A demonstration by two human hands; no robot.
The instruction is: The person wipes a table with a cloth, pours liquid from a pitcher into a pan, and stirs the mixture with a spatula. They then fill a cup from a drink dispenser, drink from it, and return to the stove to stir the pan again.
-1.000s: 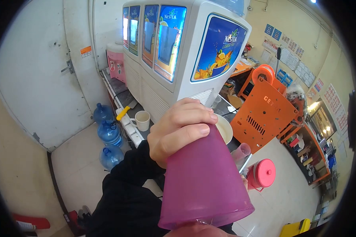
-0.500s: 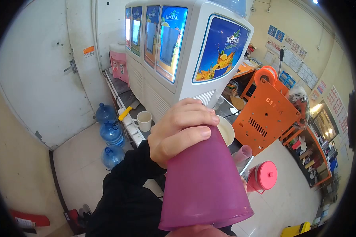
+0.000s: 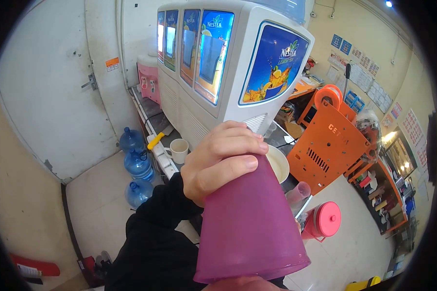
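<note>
In the head view my left hand [image 3: 223,157] is wrapped round the base of a translucent purple cup [image 3: 252,223]. The cup is upside down or steeply tilted, its wide rim low in the view, against the lower part of a face. Just a sliver of my right hand [image 3: 298,224] shows past the cup's right side, beside a red lidded jug [image 3: 327,219]; its fingers are mostly hidden. A clear pinkish tumbler [image 3: 300,192] and a pale bowl [image 3: 278,165] are partly behind the cup. Left of my left hand stands a white mug [image 3: 179,151].
A white drink dispenser [image 3: 238,53] stands on the counter behind the hand. A yellow-handled knife [image 3: 156,140] lies by the mug. An orange machine [image 3: 327,148] stands right. Blue water bottles [image 3: 138,165] are on the floor at left, near a door [image 3: 43,92].
The view has shifted slightly, so the dispenser and counter items appear a little lower and further right. My left hand and the purple cup hold nearly the same position.
</note>
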